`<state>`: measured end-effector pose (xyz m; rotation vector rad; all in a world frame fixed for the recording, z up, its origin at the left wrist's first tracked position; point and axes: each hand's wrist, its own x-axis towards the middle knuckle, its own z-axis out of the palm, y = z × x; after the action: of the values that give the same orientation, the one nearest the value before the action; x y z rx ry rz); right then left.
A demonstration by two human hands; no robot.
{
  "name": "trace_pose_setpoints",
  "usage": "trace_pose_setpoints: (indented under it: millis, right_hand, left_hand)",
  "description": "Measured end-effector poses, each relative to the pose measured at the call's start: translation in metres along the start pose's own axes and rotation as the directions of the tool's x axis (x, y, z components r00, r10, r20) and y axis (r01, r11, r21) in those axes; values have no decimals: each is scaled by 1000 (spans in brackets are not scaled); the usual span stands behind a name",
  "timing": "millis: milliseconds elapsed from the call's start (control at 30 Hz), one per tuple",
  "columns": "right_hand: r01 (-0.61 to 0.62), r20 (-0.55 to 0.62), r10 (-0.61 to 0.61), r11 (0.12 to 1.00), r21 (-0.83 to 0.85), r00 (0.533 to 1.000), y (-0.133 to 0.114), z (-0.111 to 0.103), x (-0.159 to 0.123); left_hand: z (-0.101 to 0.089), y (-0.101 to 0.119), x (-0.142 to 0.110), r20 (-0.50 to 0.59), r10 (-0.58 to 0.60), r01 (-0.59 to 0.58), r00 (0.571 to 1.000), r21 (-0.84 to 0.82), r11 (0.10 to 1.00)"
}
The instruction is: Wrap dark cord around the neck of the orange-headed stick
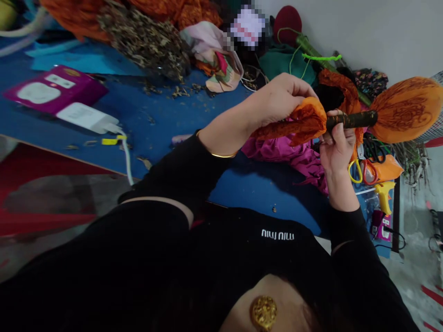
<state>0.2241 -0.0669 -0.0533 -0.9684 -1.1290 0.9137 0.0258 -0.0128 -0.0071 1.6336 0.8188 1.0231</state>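
Observation:
My left hand (282, 99) pinches a gathered piece of orange cloth (309, 122) at the near end of a dark, wrapped stick (353, 120). Fingers and thumb of my right hand (337, 143) close round that stick from below. At the stick's far end sits a rounded, padded head (406, 110) covered in orange cloth with a dark swirling pattern. Below the hands, crumpled magenta cloth (292, 157) lies on the blue table (242, 186). The tips of some left fingers are hidden by the orange cloth.
Scissors with yellow and red handles (362, 171) and a yellow glue gun (384, 196) lie right, near the table's edge. A purple box (58, 90) and a white power strip (88, 117) with a cable are left. Dried plant matter (145, 41) and orange fabric (79, 18) are heaped behind.

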Motion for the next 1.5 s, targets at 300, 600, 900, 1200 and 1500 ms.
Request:
trace_pose_setpoints:
  millis: [300,600,900,1200,1500]
  right_hand:
    - [-56,-51,57,998,12,997,4,-2,2]
    - [34,-22,-31,993,113,999,10,-2,4]
    - [-42,-110,49,997,65,993,3,5,-2]
    - [-16,-193,47,987,158,980,-5,11,2]
    - [153,-184,-168,984,-91,968,-4,10,5]
  left_hand:
    - [39,14,-23,-150,250,-206,957,256,944]
    - [20,-1,-22,-47,322,-240,945,566,788]
    - [36,-14,-25,-27,291,-215,956,609,763]
    - [26,-31,-16,138,315,-341,939,486,804]
    - [15,-26,-15,134,118,-127,984,63,990]
